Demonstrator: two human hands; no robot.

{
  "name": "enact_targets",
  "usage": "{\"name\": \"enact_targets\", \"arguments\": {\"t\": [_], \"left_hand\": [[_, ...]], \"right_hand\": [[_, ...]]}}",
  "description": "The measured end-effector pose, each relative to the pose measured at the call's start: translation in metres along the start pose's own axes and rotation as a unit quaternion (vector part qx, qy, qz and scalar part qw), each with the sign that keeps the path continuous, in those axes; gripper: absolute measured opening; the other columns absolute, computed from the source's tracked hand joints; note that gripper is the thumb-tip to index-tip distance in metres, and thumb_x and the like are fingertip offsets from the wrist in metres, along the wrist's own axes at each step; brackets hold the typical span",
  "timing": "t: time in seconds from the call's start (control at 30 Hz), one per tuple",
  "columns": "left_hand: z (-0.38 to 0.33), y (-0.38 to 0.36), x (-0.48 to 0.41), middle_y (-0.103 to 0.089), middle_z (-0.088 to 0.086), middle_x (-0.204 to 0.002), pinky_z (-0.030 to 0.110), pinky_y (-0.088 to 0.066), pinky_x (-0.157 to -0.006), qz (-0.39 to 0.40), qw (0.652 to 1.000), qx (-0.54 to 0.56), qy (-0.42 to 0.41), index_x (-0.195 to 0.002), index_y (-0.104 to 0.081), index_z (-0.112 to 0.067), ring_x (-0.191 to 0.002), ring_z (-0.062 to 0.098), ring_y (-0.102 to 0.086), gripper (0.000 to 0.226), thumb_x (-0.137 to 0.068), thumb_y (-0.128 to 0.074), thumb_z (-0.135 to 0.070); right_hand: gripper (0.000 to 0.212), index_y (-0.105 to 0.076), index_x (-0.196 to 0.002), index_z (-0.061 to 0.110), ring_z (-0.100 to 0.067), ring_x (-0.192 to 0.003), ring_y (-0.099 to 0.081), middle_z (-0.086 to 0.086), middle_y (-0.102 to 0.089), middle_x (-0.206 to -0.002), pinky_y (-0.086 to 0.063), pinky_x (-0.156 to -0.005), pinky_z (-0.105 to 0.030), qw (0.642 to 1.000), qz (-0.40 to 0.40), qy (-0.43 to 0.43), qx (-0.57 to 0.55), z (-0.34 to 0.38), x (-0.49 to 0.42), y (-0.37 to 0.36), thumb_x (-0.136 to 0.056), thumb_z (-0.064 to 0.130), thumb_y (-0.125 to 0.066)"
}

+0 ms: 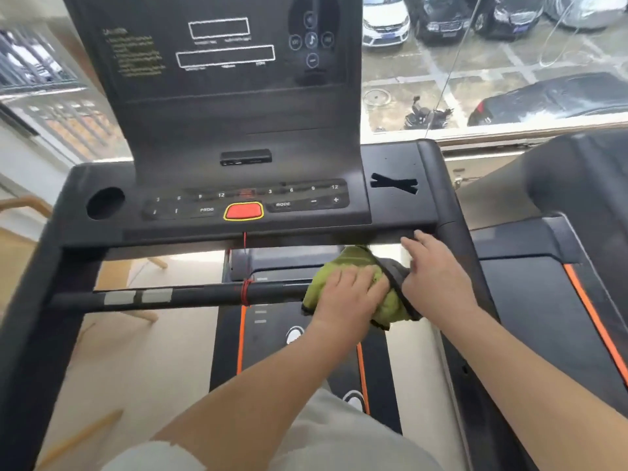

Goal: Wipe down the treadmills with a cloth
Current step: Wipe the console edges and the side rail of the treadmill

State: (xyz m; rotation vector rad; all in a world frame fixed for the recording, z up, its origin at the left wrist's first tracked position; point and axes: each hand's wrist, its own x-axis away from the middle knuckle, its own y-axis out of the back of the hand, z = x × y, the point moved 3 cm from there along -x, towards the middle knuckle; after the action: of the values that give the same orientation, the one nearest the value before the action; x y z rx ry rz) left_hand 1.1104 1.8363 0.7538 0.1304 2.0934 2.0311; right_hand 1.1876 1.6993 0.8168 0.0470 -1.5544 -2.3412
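green cloth (356,263) lies bunched over the right end of the treadmill's crossbar (190,295), below the console (390,212). left hand (346,294) curls over it, gripping cloth to bar. right hand (438,277) is flat just right of it, fingers straight. step judged: wiping crossbar. next move: draw cloth leftward under steady pressure.
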Motion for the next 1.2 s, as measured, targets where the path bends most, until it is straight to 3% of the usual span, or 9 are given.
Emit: {"name": "enact_targets", "arguments": {"t": [0.1,0.23,0.47,0.63,0.83,0.93,1.0,1.1,1.2], "left_hand": [[0.045,0.007,0.031,-0.064,0.006,-0.126,0.045,-0.044,-0.098,-0.021,0.999,0.032,0.025,-0.129,-0.06,-0.016,-0.11,0.033,-0.061,0.053,-0.076,-0.063,-0.021],[0.111,0.021,0.07,-0.068,0.001,-0.112,0.042,-0.047,-0.095,-0.002,0.996,0.056,0.076,-0.119,-0.064,-0.015,-0.102,0.028,-0.063,0.051,-0.07,-0.076,-0.024],[0.106,0.041,0.045,-0.071,0.001,-0.087,0.043,-0.043,-0.097,0.075,0.94,0.022,0.331,-0.092,-0.064,-0.025,-0.089,0.03,-0.066,0.022,-0.093,-0.051,-0.042],[0.014,0.037,-0.01,-0.071,-0.002,-0.091,0.045,-0.036,-0.101,0.094,0.969,0.062,0.218,-0.087,-0.06,-0.027,-0.092,0.028,-0.065,0.028,-0.095,-0.044,-0.049],[-0.038,0.011,-0.023,-0.035,-0.003,-0.165,0.053,-0.012,-0.126,0.108,0.985,0.134,0.026,-0.156,-0.039,-0.026,-0.152,0.024,-0.027,0.07,-0.091,-0.058,-0.044],[-0.008,0.0,-0.01,-0.05,-0.008,-0.154,0.046,-0.032,-0.118,0.076,0.989,0.124,0.036,-0.151,-0.046,-0.031,-0.14,0.022,-0.046,0.07,-0.084,-0.062,-0.042],[0.013,0.009,-0.001,-0.069,-0.013,-0.124,0.038,-0.044,-0.098,0.037,0.981,0.144,0.122,-0.131,-0.062,-0.035,-0.114,0.02,-0.063,0.05,-0.081,-0.057,-0.04],[0.03,0.031,-0.002,-0.07,-0.006,-0.088,0.039,-0.048,-0.08,0.034,0.937,0.219,0.269,-0.09,-0.062,-0.031,-0.089,0.027,-0.065,0.022,-0.095,-0.045,-0.044],[0.032,0.052,-0.009,-0.073,-0.008,-0.104,0.038,-0.054,-0.092,0.057,0.78,0.48,0.397,-0.106,-0.069,-0.036,-0.1,0.015,-0.068,0.042,-0.097,-0.043,-0.067]], "right_hand": [[0.058,-0.053,-0.148,0.02,-0.023,-0.142,-0.044,-0.001,-0.048,-0.155,-0.043,-0.115,-0.045,0.999,0.034,0.016,-0.033,0.022,-0.007,-0.009,-0.093,0.003,-0.056],[0.053,-0.058,-0.142,0.026,-0.025,-0.114,-0.065,0.001,-0.062,-0.139,-0.058,-0.091,-0.041,0.996,0.084,0.008,-0.018,0.035,-0.009,-0.018,-0.093,0.005,-0.054],[0.046,-0.064,-0.138,0.023,-0.023,-0.12,-0.061,0.0,-0.065,-0.136,-0.052,-0.1,-0.037,0.997,0.06,0.004,-0.042,-0.002,-0.002,0.001,-0.099,0.002,-0.052],[0.038,-0.068,-0.132,0.02,-0.021,-0.119,-0.062,0.002,-0.068,-0.129,-0.05,-0.1,-0.033,0.996,0.021,0.016,-0.084,-0.019,-0.006,0.02,-0.101,0.005,-0.053],[0.037,-0.073,-0.124,0.02,-0.018,-0.107,-0.062,0.004,-0.071,-0.115,-0.053,-0.095,-0.037,0.99,-0.031,0.014,-0.138,-0.027,-0.009,0.038,-0.098,0.003,-0.052],[0.035,-0.071,-0.126,0.018,-0.021,-0.112,-0.062,0.002,-0.071,-0.119,-0.052,-0.099,-0.039,0.99,-0.032,0.02,-0.135,-0.036,-0.01,0.043,-0.1,0.005,-0.052],[0.033,-0.07,-0.127,0.017,-0.02,-0.112,-0.061,0.002,-0.07,-0.12,-0.051,-0.099,-0.036,0.99,-0.039,0.026,-0.132,-0.041,-0.011,0.047,-0.101,0.007,-0.053],[0.032,-0.069,-0.128,0.017,-0.02,-0.118,-0.06,0.003,-0.068,-0.125,-0.047,-0.102,-0.032,0.989,-0.059,0.029,-0.133,-0.048,-0.014,0.051,-0.101,0.009,-0.055],[0.036,-0.064,-0.135,0.02,-0.015,-0.129,-0.054,0.007,-0.061,-0.137,-0.047,-0.111,-0.039,0.988,-0.062,0.02,-0.143,-0.05,-0.019,0.055,-0.101,0.012,-0.055]]}}
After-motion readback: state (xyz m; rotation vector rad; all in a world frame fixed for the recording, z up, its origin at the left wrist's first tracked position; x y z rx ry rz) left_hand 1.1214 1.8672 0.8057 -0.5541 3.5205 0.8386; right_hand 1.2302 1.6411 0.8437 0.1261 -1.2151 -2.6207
